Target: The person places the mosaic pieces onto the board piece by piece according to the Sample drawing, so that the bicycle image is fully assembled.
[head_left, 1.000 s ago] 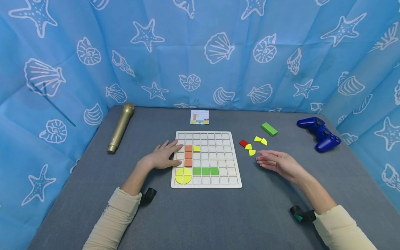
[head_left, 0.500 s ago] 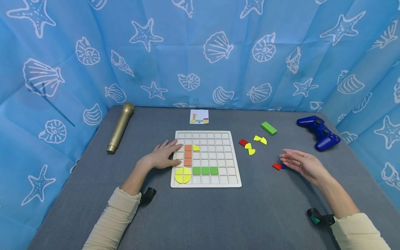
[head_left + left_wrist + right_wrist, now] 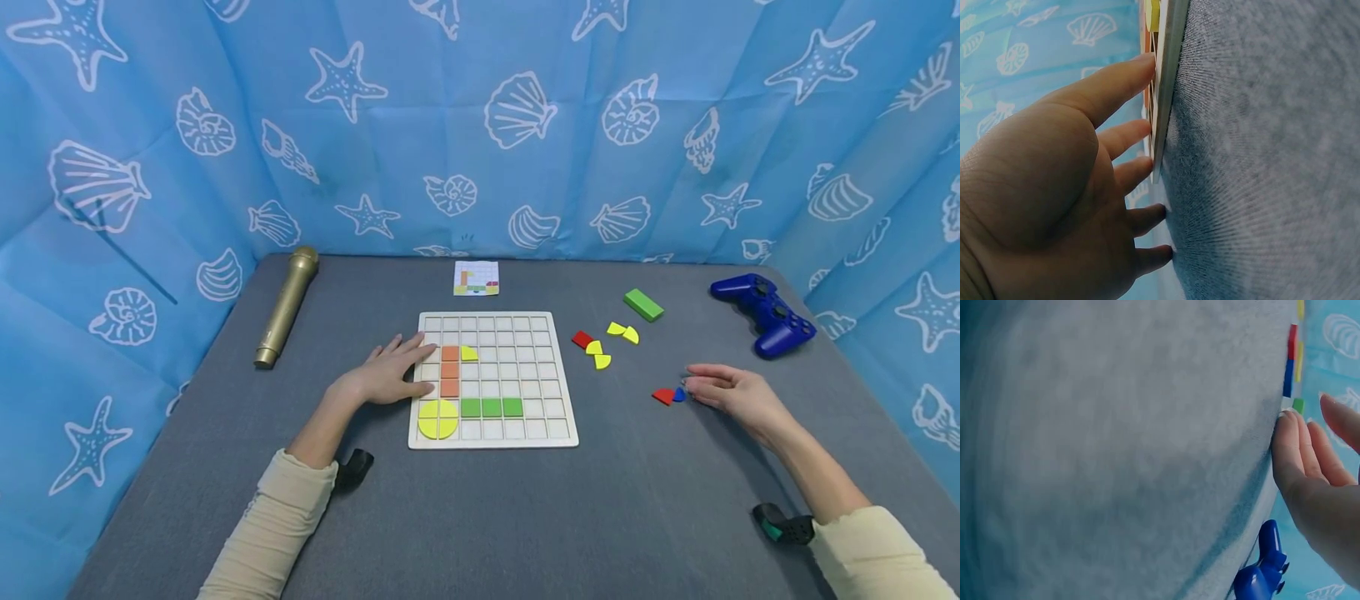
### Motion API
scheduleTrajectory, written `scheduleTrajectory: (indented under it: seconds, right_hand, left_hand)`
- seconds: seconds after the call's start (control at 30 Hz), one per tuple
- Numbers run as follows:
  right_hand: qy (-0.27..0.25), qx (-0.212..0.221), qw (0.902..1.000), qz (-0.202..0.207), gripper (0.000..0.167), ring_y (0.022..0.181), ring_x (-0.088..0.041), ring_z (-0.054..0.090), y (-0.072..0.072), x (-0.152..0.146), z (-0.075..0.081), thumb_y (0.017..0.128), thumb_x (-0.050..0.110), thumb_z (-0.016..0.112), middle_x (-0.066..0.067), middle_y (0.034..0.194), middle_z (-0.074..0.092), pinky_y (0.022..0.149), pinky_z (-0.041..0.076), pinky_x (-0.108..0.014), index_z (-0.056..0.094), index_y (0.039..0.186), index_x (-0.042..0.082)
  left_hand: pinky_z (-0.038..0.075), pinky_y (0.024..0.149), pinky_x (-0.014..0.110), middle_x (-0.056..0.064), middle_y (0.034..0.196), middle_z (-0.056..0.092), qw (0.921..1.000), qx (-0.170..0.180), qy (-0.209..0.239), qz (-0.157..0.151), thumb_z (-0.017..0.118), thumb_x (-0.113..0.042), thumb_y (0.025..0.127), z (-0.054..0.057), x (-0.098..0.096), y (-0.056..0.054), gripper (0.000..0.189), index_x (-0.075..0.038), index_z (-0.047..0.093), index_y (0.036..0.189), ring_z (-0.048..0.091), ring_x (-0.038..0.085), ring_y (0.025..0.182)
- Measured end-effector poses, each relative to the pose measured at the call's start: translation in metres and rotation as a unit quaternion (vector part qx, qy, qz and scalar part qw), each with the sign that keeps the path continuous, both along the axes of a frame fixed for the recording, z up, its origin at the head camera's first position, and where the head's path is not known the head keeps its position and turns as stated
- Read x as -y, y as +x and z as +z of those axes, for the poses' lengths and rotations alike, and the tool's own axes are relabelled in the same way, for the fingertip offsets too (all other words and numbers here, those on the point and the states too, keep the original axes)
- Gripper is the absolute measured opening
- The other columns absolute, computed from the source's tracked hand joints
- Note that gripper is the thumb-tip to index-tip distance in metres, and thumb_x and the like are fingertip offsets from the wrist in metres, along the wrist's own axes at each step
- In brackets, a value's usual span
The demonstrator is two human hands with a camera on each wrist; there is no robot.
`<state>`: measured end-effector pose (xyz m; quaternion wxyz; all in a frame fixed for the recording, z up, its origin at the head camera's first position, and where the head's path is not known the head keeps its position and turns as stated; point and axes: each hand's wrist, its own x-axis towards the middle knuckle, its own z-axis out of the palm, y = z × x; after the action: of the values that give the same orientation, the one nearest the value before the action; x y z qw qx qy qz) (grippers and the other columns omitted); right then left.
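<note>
My left hand [image 3: 385, 375] rests spread on the left edge of a white grid board [image 3: 525, 442], thumb and some fingertips on the rim, the others on the table in the left wrist view. On the board lie orange squares [image 3: 449, 371], a row of green squares [image 3: 491, 407], a yellow circle of quarter pieces [image 3: 438, 419] and one yellow quarter piece [image 3: 468, 354]. My right hand [image 3: 738, 398] is low over the table, fingers fairly straight. Its fingertips are just right of a blue piece [image 3: 679, 394], which lies against a red quarter piece [image 3: 663, 397].
Right of the board lie a red piece [image 3: 582, 339], several yellow quarter pieces [image 3: 602, 361] and a green block [image 3: 643, 305]. A blue game controller [image 3: 763, 315] is at the far right, a gold microphone [image 3: 287, 308] at the left. Behind the board is a small pattern card [image 3: 476, 279].
My right hand has moved right, away from the yellow pieces, and the red and blue pieces now show on the table beside it. My left hand has stayed on the board.
</note>
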<state>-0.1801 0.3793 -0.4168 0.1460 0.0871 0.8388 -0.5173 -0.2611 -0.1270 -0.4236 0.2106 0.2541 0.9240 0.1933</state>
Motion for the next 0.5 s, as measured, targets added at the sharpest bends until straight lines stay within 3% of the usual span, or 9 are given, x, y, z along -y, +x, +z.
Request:
scheduleTrajectory:
  seconds: [0.03, 0.13, 0.23, 0.5]
  right_hand:
    - [0.026, -0.006, 0.9996, 0.007, 0.066, 0.093, 0.007, 0.056, 0.000, 0.001, 0.000, 0.094, 0.029, 0.062, -0.026, 0.137, 0.046, 0.080, 0.051, -0.022, 0.035, 0.142, -0.008]
    - [0.074, -0.026, 0.9966, 0.025, 0.061, 0.090, 0.005, 0.057, 0.001, 0.004, 0.000, 0.093, 0.025, 0.065, -0.026, 0.129, 0.053, 0.073, 0.050, -0.023, 0.041, 0.139, -0.007]
    - [0.098, -0.055, 0.9930, 0.035, 0.057, 0.086, 0.002, 0.058, 0.002, 0.008, -0.001, 0.091, 0.018, 0.068, -0.027, 0.123, 0.056, 0.069, 0.052, -0.024, 0.045, 0.135, -0.009]
    - [0.180, -0.131, 0.9736, 0.050, 0.045, 0.085, -0.006, 0.058, 0.003, 0.018, -0.006, 0.086, 0.008, 0.071, -0.025, 0.110, 0.062, 0.065, 0.051, -0.021, 0.055, 0.124, -0.010]
  left_hand:
    - [0.004, 0.109, 0.060, 0.014, 0.158, 0.008, 1.0000, 0.001, -0.001, 0.001, 0.055, -0.040, 0.096, 0.000, 0.000, 0.000, 0.070, -0.011, 0.024, 0.153, 0.001, 0.040, 0.142]
    - [0.004, 0.109, 0.060, 0.014, 0.158, 0.008, 1.0000, 0.003, -0.001, 0.001, 0.055, -0.039, 0.096, 0.000, 0.000, 0.001, 0.070, -0.011, 0.024, 0.153, 0.001, 0.040, 0.142]
    - [0.003, 0.110, 0.059, 0.013, 0.158, 0.007, 1.0000, 0.003, -0.005, 0.004, 0.055, -0.040, 0.096, -0.001, -0.001, 0.000, 0.071, -0.012, 0.023, 0.153, 0.000, 0.040, 0.142]
    - [0.003, 0.110, 0.058, 0.013, 0.158, 0.007, 0.9999, 0.005, -0.012, 0.006, 0.055, -0.042, 0.096, -0.001, 0.000, -0.001, 0.072, -0.013, 0.022, 0.153, -0.001, 0.039, 0.142]
